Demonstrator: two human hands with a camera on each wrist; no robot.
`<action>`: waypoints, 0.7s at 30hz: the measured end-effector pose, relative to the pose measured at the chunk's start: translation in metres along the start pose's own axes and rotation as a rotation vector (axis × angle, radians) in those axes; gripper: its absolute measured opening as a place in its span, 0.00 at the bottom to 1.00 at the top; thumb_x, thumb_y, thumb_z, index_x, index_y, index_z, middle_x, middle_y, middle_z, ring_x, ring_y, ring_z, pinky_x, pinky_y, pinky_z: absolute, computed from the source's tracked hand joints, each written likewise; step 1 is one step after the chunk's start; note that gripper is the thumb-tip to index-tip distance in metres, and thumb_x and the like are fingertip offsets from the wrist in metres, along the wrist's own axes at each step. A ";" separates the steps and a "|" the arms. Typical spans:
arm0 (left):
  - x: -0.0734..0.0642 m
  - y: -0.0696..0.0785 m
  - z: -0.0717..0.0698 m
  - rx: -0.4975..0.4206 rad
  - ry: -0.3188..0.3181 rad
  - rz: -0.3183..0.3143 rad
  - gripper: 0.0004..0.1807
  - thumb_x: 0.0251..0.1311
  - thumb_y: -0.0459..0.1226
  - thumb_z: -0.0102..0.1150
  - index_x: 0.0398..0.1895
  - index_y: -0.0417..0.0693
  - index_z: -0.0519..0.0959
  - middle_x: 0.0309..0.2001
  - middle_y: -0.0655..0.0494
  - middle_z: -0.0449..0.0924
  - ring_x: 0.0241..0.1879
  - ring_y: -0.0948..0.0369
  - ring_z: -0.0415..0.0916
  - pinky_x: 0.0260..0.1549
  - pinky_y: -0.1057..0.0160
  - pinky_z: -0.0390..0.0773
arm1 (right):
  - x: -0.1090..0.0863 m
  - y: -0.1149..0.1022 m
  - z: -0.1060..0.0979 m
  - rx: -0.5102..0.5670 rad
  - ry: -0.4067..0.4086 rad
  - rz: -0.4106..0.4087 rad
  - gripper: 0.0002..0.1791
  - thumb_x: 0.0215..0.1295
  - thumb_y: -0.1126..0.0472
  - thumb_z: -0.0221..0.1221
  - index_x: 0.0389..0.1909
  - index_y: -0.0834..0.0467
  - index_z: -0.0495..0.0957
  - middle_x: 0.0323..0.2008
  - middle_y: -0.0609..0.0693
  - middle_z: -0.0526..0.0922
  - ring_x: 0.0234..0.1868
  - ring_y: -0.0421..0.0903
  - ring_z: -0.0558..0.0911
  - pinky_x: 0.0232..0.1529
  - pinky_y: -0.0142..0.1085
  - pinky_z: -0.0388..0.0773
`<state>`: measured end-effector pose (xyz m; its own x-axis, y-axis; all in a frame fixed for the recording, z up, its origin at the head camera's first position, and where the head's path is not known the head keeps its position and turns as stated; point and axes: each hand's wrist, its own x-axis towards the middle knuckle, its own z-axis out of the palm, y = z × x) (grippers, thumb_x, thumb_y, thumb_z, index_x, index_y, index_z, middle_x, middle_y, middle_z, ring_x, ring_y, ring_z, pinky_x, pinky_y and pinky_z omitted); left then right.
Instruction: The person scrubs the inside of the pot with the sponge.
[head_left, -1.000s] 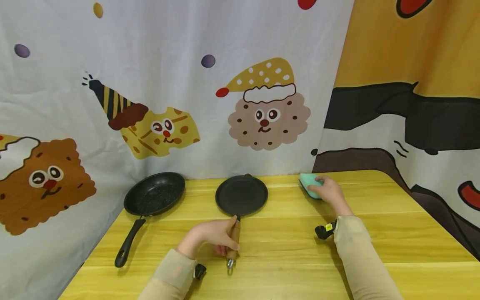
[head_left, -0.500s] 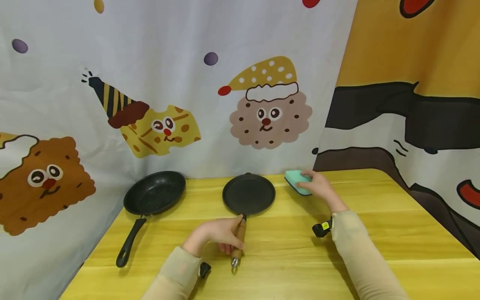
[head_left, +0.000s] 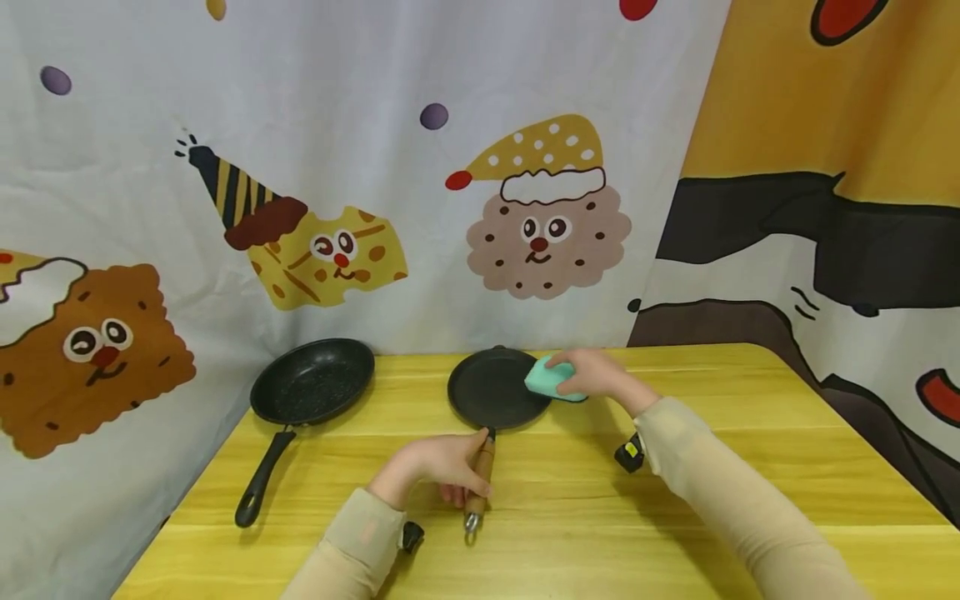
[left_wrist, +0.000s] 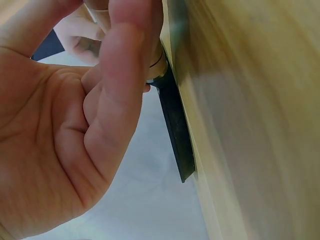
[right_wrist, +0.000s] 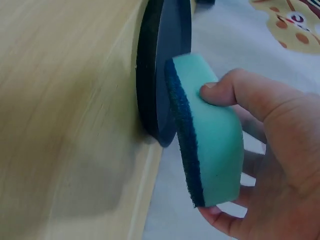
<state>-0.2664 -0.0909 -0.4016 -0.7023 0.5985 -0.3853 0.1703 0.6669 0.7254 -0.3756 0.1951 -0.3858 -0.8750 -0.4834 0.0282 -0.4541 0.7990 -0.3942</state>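
Note:
A flat black griddle pan (head_left: 487, 392) lies in the middle of the table, its wooden handle (head_left: 480, 487) pointing toward me. My left hand (head_left: 442, 467) grips that handle, thumb along the top; in the left wrist view the fingers curl round it. My right hand (head_left: 596, 372) pinches a mint-green sponge (head_left: 549, 379) between thumb and fingers. In the right wrist view the sponge's dark blue scouring side (right_wrist: 185, 135) faces the pan, and in the head view it overlaps the pan's right rim.
A deeper black frying pan (head_left: 311, 383) with a black handle sits at the table's left. The yellow wooden table (head_left: 735, 467) meets a cartoon-printed curtain (head_left: 360, 75) along its back edge.
My right hand has carried the sponge leftward, from the table's back right to the griddle pan's right edge. The griddle pan, held by my left hand, has shifted slightly right.

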 end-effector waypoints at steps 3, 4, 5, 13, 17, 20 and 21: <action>0.000 0.000 0.000 -0.005 -0.002 -0.003 0.56 0.59 0.39 0.66 0.76 0.36 0.35 0.20 0.48 0.82 0.21 0.52 0.81 0.19 0.56 0.81 | 0.005 -0.008 0.002 -0.063 -0.060 -0.090 0.24 0.52 0.62 0.64 0.54 0.53 0.82 0.57 0.55 0.78 0.55 0.52 0.75 0.50 0.44 0.73; 0.000 -0.001 0.000 -0.008 -0.001 0.000 0.56 0.59 0.39 0.66 0.76 0.36 0.34 0.20 0.48 0.82 0.20 0.52 0.81 0.19 0.56 0.81 | 0.006 -0.010 0.004 -0.084 -0.077 -0.115 0.24 0.51 0.63 0.63 0.53 0.52 0.83 0.57 0.54 0.78 0.53 0.50 0.76 0.48 0.42 0.73; 0.000 -0.001 0.000 -0.010 -0.001 0.000 0.56 0.59 0.39 0.66 0.76 0.36 0.34 0.20 0.48 0.82 0.20 0.52 0.81 0.19 0.57 0.81 | 0.008 -0.013 0.005 -0.108 -0.088 -0.143 0.23 0.51 0.63 0.64 0.52 0.51 0.84 0.56 0.54 0.79 0.53 0.51 0.76 0.48 0.42 0.73; -0.001 0.001 -0.001 -0.026 -0.003 -0.009 0.56 0.60 0.39 0.66 0.76 0.36 0.34 0.20 0.47 0.81 0.21 0.51 0.81 0.19 0.57 0.80 | 0.016 -0.032 0.015 -0.247 -0.130 -0.230 0.19 0.52 0.64 0.65 0.47 0.48 0.86 0.58 0.54 0.78 0.59 0.61 0.73 0.52 0.57 0.73; -0.002 0.001 -0.001 -0.015 -0.010 -0.008 0.55 0.60 0.39 0.66 0.76 0.36 0.34 0.20 0.47 0.81 0.21 0.51 0.81 0.20 0.57 0.81 | 0.020 -0.039 0.017 -0.264 -0.149 -0.216 0.17 0.53 0.63 0.66 0.45 0.46 0.87 0.57 0.52 0.79 0.58 0.63 0.72 0.54 0.65 0.67; -0.002 0.000 -0.002 -0.010 -0.019 -0.005 0.55 0.61 0.39 0.65 0.76 0.36 0.35 0.20 0.47 0.81 0.21 0.52 0.81 0.20 0.57 0.81 | 0.021 -0.041 0.019 -0.262 -0.173 -0.187 0.17 0.55 0.63 0.66 0.45 0.44 0.87 0.56 0.49 0.79 0.58 0.61 0.72 0.56 0.67 0.64; -0.002 0.000 -0.002 -0.009 -0.021 -0.005 0.55 0.61 0.39 0.65 0.76 0.36 0.35 0.20 0.47 0.81 0.21 0.52 0.81 0.20 0.57 0.81 | 0.022 -0.042 0.020 -0.257 -0.179 -0.187 0.16 0.55 0.63 0.66 0.44 0.44 0.87 0.56 0.49 0.79 0.58 0.61 0.72 0.56 0.67 0.64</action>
<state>-0.2665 -0.0931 -0.3999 -0.6888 0.6043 -0.4005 0.1603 0.6657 0.7288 -0.3725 0.1442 -0.3872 -0.7397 -0.6665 -0.0925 -0.6508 0.7436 -0.1535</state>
